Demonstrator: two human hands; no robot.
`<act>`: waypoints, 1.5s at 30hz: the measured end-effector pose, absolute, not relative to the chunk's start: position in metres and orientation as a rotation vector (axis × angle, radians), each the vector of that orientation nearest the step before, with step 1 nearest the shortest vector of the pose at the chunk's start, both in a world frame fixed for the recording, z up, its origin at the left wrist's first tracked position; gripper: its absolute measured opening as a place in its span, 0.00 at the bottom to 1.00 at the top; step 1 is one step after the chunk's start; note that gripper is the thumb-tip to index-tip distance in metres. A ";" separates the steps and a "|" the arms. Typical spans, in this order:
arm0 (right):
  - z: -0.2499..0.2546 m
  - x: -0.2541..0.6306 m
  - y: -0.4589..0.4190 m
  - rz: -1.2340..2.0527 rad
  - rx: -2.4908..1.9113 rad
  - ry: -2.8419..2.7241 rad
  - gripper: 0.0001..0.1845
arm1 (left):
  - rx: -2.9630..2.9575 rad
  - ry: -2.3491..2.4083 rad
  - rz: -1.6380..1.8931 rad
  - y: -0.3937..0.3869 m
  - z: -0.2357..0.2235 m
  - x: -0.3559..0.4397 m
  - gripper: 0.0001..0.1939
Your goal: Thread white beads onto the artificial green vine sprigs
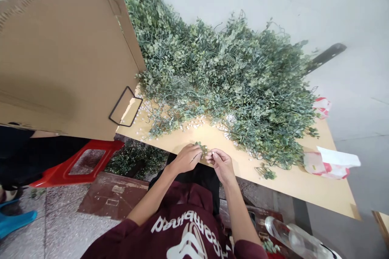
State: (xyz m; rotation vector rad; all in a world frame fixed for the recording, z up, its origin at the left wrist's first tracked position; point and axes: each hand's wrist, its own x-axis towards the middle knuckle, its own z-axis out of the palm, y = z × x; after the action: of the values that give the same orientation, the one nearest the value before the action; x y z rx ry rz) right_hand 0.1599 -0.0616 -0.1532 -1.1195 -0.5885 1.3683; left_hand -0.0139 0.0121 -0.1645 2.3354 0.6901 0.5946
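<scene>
My left hand (187,159) is shut on a small green artificial leaf sprig (201,149), held just above the front edge of a pale wooden tabletop (194,137). My right hand (221,165) sits close beside it, with the fingers curled and pinching a tiny white bead (213,154). Several loose white beads (194,126) lie scattered on the tabletop in front of a large heap of artificial green foliage (231,85). A cut sprig (266,173) lies apart near the front edge.
A large cardboard box panel (67,56) with a handle slot looms at the left. Red-and-white plastic bags (330,164) lie at the table's right end. Below are a red plastic stool (79,164), more foliage on the floor (135,160), and a plastic bottle (291,238).
</scene>
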 end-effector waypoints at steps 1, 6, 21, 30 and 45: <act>-0.151 0.158 -0.063 1.357 -1.107 -0.625 0.11 | 2.344 0.698 0.589 0.012 -0.165 -0.013 0.19; -0.144 0.152 -0.066 1.307 -1.154 -0.746 0.09 | 2.287 0.679 0.614 0.011 -0.165 -0.014 0.20; -0.147 0.150 -0.066 1.406 -1.239 -0.607 0.11 | 2.246 0.639 0.650 0.016 -0.164 -0.015 0.24; -0.152 0.122 -0.061 1.434 -1.139 -0.383 0.12 | 2.085 0.560 0.657 0.021 -0.159 -0.020 0.27; -0.152 0.111 -0.054 1.337 -1.246 -0.394 0.14 | 2.060 0.585 0.633 0.024 -0.162 -0.022 0.25</act>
State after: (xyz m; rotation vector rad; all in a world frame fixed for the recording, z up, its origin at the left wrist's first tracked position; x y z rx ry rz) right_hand 0.1111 -0.0542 -0.1524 -1.2464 -0.3939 1.3369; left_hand -0.0220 0.0242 -0.1615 2.0602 0.5845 0.6333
